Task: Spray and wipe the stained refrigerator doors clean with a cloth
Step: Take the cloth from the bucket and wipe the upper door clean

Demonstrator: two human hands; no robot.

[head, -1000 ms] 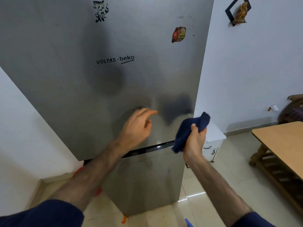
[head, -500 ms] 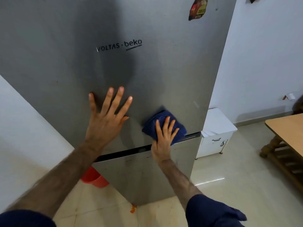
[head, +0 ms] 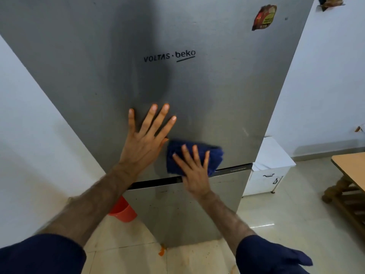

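Observation:
A tall grey steel refrigerator fills the view; its upper door [head: 207,91] carries a brand name and a red sticker [head: 264,17], and the lower door [head: 177,210] starts below a dark gap. My left hand [head: 145,143] lies flat on the upper door with fingers spread and straight. My right hand [head: 194,171] presses a folded dark blue cloth [head: 214,155] flat against the bottom of the upper door, just above the gap, fingers straight over it. A pale smear [head: 245,131] shows on the door to the right of the cloth. No spray bottle is in view.
A white wall stands at the left. An orange bucket [head: 123,211] sits on the tiled floor left of the fridge. A small white cabinet [head: 270,171] stands right of the fridge, and a wooden table [head: 351,171] juts in at the right edge.
A second ago my right hand gripped the bunched cloth off the door and my left hand hovered. Both hands then went flat on the door; the cloth has slid slightly left towards my left hand.

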